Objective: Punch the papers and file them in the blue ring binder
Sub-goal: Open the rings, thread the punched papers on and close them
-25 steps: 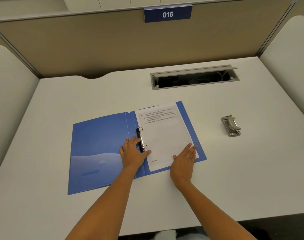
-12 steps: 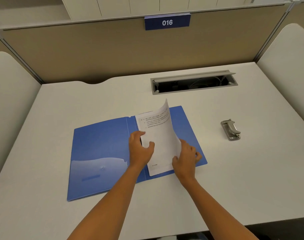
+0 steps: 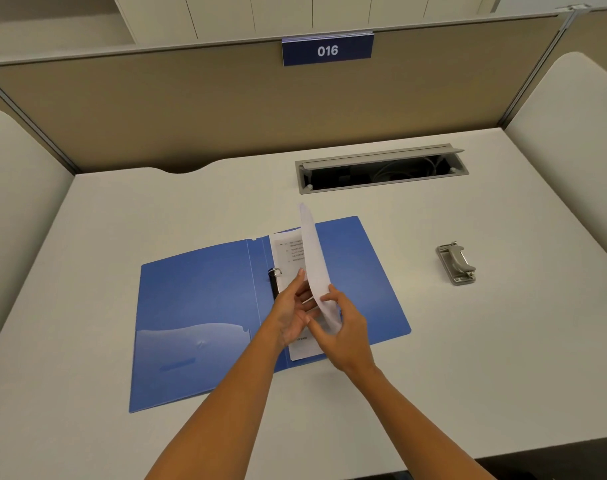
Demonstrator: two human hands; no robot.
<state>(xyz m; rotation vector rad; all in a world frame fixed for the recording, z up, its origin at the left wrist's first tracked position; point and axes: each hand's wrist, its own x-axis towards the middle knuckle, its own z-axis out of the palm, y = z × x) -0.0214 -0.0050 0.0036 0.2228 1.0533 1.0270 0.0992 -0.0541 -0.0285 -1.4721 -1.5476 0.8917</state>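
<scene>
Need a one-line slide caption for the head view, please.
Both hands, left hand and right hand, lift a sheet over the open blue ring binder.

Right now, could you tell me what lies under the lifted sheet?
Under the lifted sheet, another printed page lies on the blue binder. Both hands hide its middle and the lower ring.

Both hands w/ raised sheet over open blue binder.
</scene>
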